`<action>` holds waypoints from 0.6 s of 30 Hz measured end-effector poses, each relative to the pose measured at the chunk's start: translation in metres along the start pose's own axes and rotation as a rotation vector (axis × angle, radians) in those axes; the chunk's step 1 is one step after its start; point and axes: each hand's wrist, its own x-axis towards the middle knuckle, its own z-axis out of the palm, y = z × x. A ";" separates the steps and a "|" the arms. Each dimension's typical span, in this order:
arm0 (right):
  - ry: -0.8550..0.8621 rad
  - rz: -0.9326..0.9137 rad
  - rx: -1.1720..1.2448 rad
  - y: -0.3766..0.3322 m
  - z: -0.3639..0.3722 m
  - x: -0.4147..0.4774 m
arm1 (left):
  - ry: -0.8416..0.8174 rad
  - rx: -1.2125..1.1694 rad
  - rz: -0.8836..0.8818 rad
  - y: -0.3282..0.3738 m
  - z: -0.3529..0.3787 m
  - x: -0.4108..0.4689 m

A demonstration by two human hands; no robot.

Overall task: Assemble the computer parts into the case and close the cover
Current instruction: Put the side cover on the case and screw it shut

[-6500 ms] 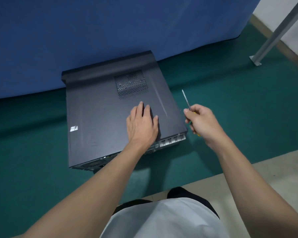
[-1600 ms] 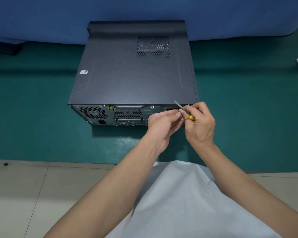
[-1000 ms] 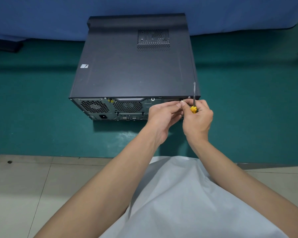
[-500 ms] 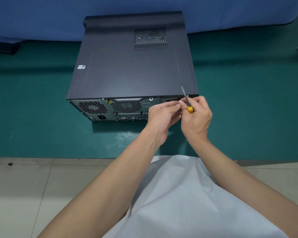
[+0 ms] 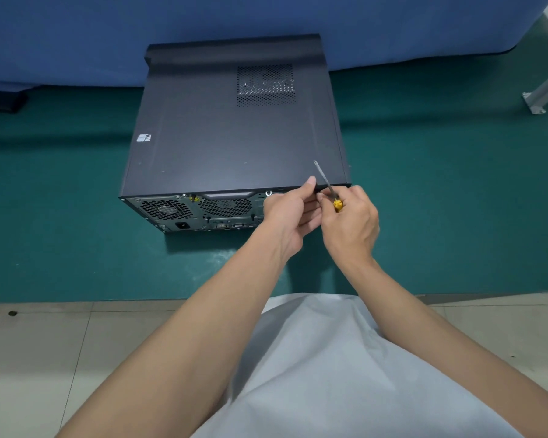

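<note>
A black computer case (image 5: 234,134) lies flat on the green mat, its cover on and its rear panel (image 5: 196,213) with fan grilles facing me. My right hand (image 5: 351,222) grips a screwdriver (image 5: 328,186) with a yellow handle, its shaft pointing up and away over the cover's rear right edge. My left hand (image 5: 288,210) is pinched at that same rear edge, thumb on the cover's lip and fingers touching my right fingertips. Whether a screw sits between the fingers is hidden.
A blue cloth backdrop (image 5: 108,36) hangs right behind the case. A metal frame leg (image 5: 544,90) stands at the far right on the green mat (image 5: 456,200). A dark object (image 5: 0,99) lies at the far left. Tiled floor (image 5: 45,358) runs along the near side.
The case was turned so its rear faces me. Over the last second the screwdriver shaft tilted from upright to leaning left, and my left thumb rose onto the cover's edge.
</note>
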 end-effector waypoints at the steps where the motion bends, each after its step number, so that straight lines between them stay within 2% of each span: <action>1: -0.017 0.016 -0.025 -0.002 -0.002 0.001 | 0.025 0.005 -0.014 0.002 0.002 0.000; 6: -0.122 0.110 -0.007 -0.009 -0.014 -0.001 | 0.067 -0.002 -0.071 0.015 0.011 -0.003; 10: -0.293 0.218 0.108 -0.008 -0.032 -0.014 | 0.061 0.033 -0.125 0.019 0.012 -0.004; 12: -0.371 0.215 0.156 -0.005 -0.042 -0.025 | 0.045 0.043 -0.158 0.021 0.013 -0.006; 18: -0.489 0.403 0.315 -0.006 -0.052 -0.046 | 0.028 0.055 -0.191 0.028 0.013 -0.008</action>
